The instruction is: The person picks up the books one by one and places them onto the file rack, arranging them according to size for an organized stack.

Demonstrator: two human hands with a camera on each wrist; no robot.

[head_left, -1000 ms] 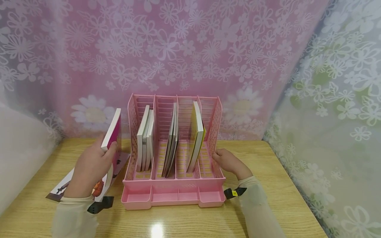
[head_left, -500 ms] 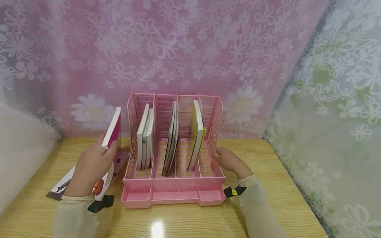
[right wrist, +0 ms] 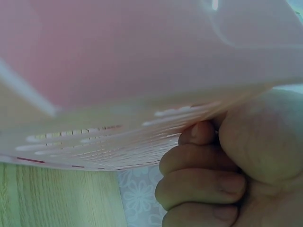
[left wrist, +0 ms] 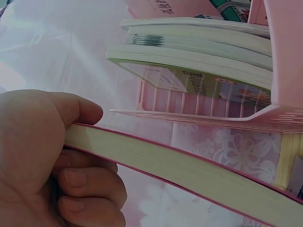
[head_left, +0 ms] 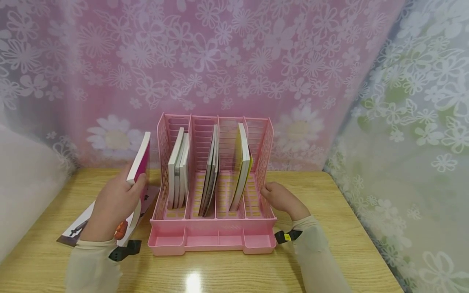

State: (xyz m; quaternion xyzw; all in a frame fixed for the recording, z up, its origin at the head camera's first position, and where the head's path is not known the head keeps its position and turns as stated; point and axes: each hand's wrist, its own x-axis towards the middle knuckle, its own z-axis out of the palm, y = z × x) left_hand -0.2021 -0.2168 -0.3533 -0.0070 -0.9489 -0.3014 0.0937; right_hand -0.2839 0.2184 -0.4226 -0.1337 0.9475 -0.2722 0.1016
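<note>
My left hand (head_left: 113, 199) pinches a book with a magenta cover (head_left: 139, 160), held upright left of the pink desktop book rack (head_left: 212, 224). In the left wrist view, the thumb lies on one cover of the book (left wrist: 184, 165) and curled fingers are on the other, its page edges showing. At the rack's right side wall, my right hand (head_left: 283, 200) grips the edge. The right wrist view has those fingers (right wrist: 199, 189) curled against the slotted wall (right wrist: 94, 135). Several books (head_left: 178, 171) stand in the leftmost slot, thin ones (head_left: 209, 175) in the second.
A yellow-edged book (head_left: 241, 171) leans toward the rack's right part. Along its front runs a shallow divided tray (head_left: 201, 241). A printed booklet (head_left: 75, 232) lies flat under my left hand on the wooden table (head_left: 329, 244). A flowered pink curtain (head_left: 227, 61) hangs behind.
Almost nothing moves: the magenta book and my left hand shift very slightly to the right. My right hand keeps its grip on the rack's side.
</note>
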